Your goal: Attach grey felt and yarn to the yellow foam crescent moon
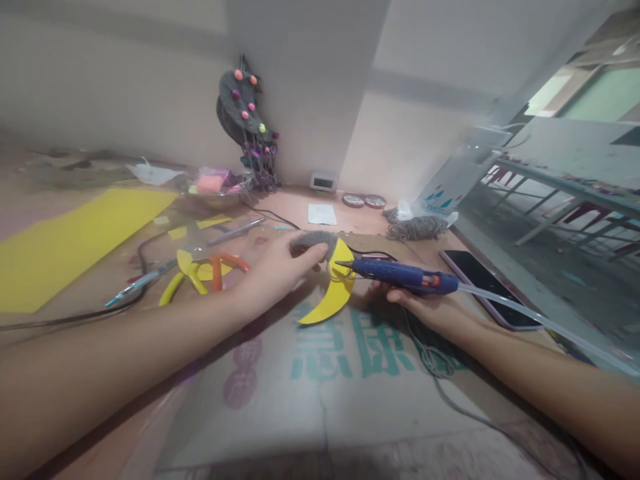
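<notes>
A yellow crescent, its upper end wrapped in grey yarn, is held up over printed cardboard. The fingers of my left hand are closed on the wrapped end. My right hand grips a blue hot glue gun, with a clear glue stick trailing from its back. The gun's tip lies over the yellow face, and I cannot tell whether it touches. A strand of grey yarn hangs near my right hand and runs across the cardboard.
Yellow-handled pliers, orange-handled scissors, a pen and yellow sheet lie left. A phone rests right, below a grey yarn skein. A decorated grey crescent with pompoms stands against the wall.
</notes>
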Available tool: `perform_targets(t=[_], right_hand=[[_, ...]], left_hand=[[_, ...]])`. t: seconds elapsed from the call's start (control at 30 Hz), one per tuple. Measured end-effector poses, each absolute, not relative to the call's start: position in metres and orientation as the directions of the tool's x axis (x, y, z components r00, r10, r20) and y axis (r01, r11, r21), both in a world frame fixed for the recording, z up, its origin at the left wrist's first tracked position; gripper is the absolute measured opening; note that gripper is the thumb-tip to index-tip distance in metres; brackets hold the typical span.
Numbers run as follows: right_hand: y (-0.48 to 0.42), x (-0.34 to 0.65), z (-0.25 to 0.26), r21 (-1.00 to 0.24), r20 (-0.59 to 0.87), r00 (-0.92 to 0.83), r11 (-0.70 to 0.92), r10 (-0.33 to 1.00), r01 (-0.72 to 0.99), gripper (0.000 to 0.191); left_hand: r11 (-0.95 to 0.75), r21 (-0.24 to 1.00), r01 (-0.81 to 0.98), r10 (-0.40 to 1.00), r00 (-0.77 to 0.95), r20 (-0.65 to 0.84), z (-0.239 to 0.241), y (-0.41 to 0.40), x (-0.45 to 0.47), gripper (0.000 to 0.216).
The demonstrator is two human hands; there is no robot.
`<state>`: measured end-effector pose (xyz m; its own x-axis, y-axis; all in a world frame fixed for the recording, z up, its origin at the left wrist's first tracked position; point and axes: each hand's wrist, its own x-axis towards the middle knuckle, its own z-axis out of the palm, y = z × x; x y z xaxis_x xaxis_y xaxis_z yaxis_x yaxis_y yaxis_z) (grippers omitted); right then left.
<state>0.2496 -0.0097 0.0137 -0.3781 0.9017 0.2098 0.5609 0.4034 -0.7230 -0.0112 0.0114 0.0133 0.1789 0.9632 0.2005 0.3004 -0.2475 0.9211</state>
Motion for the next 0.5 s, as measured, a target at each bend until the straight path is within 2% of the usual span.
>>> perform_targets(t=[0.2, 0.5], right_hand=[[-0.0069, 0.2494, 0.0095, -0.700, 0.213, -0.408, 0.430, 0.888, 0.570, 0.031], [-0.0044, 0.2501, 0.0059, -0.638, 0.276, -0.384, 0.467, 0.881, 0.612, 0.031]], left_hand=[[-0.264, 0.866, 0.425, 0.962, 0.175, 0.208, 0.0214, 0.0069, -0.0106, 0.029], [-0.215, 0.854, 0.473, 0.976, 0.144, 0.166, 0.0176, 0.0069, -0.0106, 0.033]])
